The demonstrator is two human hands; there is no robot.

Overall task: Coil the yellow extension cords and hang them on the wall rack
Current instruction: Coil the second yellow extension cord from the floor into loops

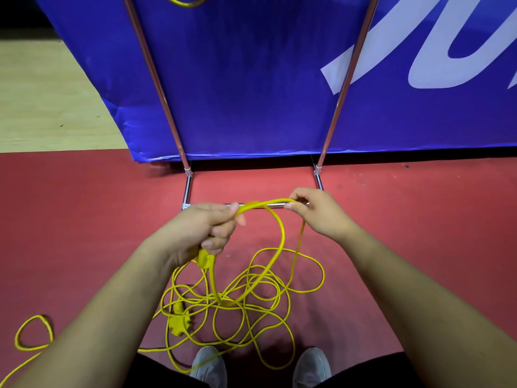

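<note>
While our left hand (207,228) grips the yellow cord (282,239) with curled fingers, our right hand (319,212) pinches the same cord a little farther along, between thumb and fingertips, so a short stretch runs between the 2 hands. From that stretch 1 big loop hangs down toward the floor. A yellow plug (205,260) sticks out just below our left fist. Most of the cord lies in a loose tangle (251,292) on the red floor (84,219), right in front of our 2 grey shoes (208,373), and a second plug (179,323) rests at the left edge of that tangle. A stray loop (33,331) of yellow cord lies apart at the far left. Beyond our hands stands a metal rack (165,88) with 2 slanted poles and a low bar at its base, set against a blue banner (251,79) with white lettering. At the top edge, a further cord (184,1) shows near the left pole; we cannot tell how it hangs. Pale wooden floor (42,93) lies left of the banner.
</note>
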